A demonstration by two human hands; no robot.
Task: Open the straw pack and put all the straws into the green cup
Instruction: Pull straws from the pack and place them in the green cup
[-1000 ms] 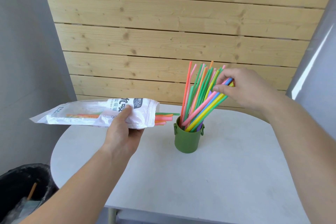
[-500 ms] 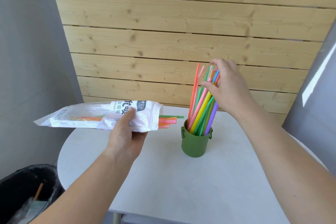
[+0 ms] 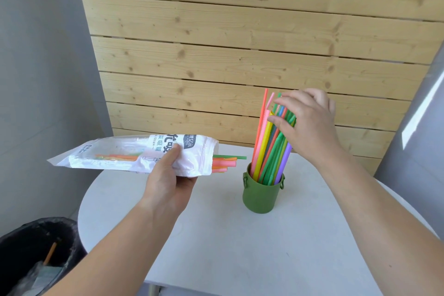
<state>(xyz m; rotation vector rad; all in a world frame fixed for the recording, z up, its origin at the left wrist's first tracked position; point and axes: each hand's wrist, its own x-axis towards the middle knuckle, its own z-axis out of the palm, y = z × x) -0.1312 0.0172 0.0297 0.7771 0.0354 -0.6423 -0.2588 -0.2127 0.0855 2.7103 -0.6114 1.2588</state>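
The white plastic straw pack (image 3: 115,154) is held level above the round white table's left side, gripped near its open end by my left hand (image 3: 168,178). A few pink, orange and green straws (image 3: 225,163) stick out of the pack's mouth toward the green cup (image 3: 260,197). The cup stands upright on the table and holds several coloured straws (image 3: 266,146), which lean slightly left. My right hand (image 3: 307,122) is at the tops of these straws, with its fingers spread and nearly straight and its thumb touching the bundle.
The white table (image 3: 264,247) stands against a wooden plank wall (image 3: 240,55). A black-lined bin (image 3: 36,255) with scraps inside sits on the floor at lower left. Grey walls close in on both sides.
My right hand has stood the slanted bundle of straws upright in the cup and loosened its fingers. The pack in my left hand has barely moved.
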